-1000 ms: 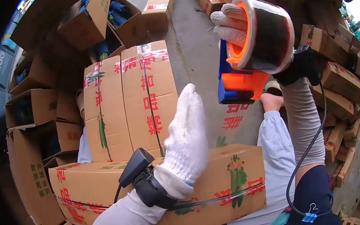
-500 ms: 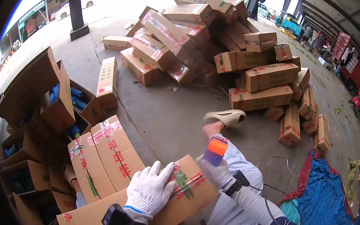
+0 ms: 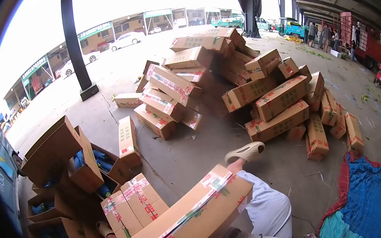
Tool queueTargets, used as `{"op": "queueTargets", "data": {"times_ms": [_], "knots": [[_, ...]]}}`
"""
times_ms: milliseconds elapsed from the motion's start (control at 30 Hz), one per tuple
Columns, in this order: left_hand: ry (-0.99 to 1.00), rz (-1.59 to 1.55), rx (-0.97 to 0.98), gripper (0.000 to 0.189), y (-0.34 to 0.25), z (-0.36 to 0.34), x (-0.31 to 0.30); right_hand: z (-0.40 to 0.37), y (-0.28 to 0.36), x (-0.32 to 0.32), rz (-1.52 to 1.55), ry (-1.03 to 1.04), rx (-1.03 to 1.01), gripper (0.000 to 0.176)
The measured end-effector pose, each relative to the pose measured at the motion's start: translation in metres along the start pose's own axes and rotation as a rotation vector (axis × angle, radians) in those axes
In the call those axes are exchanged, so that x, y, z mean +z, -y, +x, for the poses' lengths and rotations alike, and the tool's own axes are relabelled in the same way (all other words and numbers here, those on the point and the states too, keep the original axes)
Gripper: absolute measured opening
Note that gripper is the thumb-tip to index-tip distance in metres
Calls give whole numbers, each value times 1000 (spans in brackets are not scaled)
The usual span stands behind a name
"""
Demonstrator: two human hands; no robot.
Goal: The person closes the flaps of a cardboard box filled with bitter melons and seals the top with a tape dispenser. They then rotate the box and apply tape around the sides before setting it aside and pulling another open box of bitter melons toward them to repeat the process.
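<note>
A long taped cardboard box (image 3: 187, 221) with red print fills the foreground, tilted with its right end raised, across my lap. Neither of my hands shows; they are hidden below or behind this box. My leg in light trousers (image 3: 267, 208) stretches out to the right of it, ending in a beige slipper (image 3: 245, 152) on the concrete floor. The tape dispenser is out of sight.
A sealed box (image 3: 135, 208) lies just left of the foreground box. Open boxes with blue contents (image 3: 72, 164) stand at the left. A big pile of sealed boxes (image 3: 242, 85) lies ahead. A blue cloth (image 3: 371, 202) is at the right. People stand far back right.
My view has lifted from my lap toward the yard. Both gloved hands and the orange tape dispenser have dropped out of view. The foreground box now sits tilted, right end up.
</note>
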State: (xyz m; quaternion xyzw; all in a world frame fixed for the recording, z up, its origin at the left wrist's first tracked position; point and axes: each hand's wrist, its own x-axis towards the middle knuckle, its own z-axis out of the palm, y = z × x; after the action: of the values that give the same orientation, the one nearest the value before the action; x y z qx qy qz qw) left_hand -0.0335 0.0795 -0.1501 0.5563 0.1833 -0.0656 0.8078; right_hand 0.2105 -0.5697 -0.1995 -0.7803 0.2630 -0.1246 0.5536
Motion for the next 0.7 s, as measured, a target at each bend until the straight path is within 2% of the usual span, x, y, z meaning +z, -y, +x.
{"op": "queueTargets", "data": {"times_ms": [33, 67, 100, 133, 167, 200, 267, 300, 333, 367, 433, 467, 500, 533, 567, 600, 633, 667, 700], "knots": [[174, 76, 47, 62, -52, -27, 140, -10, -3, -7, -102, 0, -60, 49], [661, -216, 289, 79, -25, 27, 200, -17, -5, -17, -256, 0, -143, 51], [716, -298, 333, 88, -33, 42, 279, -20, -2, -33, -566, -31, -343, 53], [764, -480, 302, 86, -39, 47, 357, -15, 15, -55, -973, -123, -635, 55], [879, -360, 334, 84, -55, 39, 423, -1, 36, -88, -1226, -308, -872, 57], [801, -89, 460, 85, -63, 30, 472, -7, 80, -129, -582, -364, -419, 58], [776, -253, 391, 73, -61, 7, 536, -17, 153, -156, 49, -289, -804, 37], [750, -389, 373, 65, -49, 3, 559, -10, 172, -167, 761, -55, -288, 39], [922, -435, 410, 50, -58, -13, 546, -17, 174, -171, 825, 45, -207, 38], [858, -306, 663, 41, -51, -24, 504, -43, 154, -150, 725, 148, -200, 37], [573, -48, 1139, 24, -38, -40, 425, -88, 113, -110, 487, 344, -201, 35], [510, 287, 1202, 19, -43, -40, 363, -115, 90, -90, 331, 449, -223, 34], [421, 327, 1209, 20, -46, -49, 298, -143, 66, -64, 173, 545, -293, 33], [170, 445, 994, 22, -35, -59, 232, -163, 40, -40, 28, 623, -362, 32], [-34, 188, 792, 25, -30, -79, 169, -172, 14, -25, -17, 701, -296, 31], [-378, 328, 609, 28, -52, -123, 108, -162, -36, 0, 181, 717, 153, 32], [-596, 230, 642, 30, -57, -165, 52, -166, -67, 24, 395, 583, 595, 34], [-869, 402, 601, 34, -53, -206, -6, -165, -92, 41, 299, 592, 437, 41], [-1015, 458, 517, 36, -63, -255, -43, -194, -56, 54, 146, 574, 232, 40]]}}
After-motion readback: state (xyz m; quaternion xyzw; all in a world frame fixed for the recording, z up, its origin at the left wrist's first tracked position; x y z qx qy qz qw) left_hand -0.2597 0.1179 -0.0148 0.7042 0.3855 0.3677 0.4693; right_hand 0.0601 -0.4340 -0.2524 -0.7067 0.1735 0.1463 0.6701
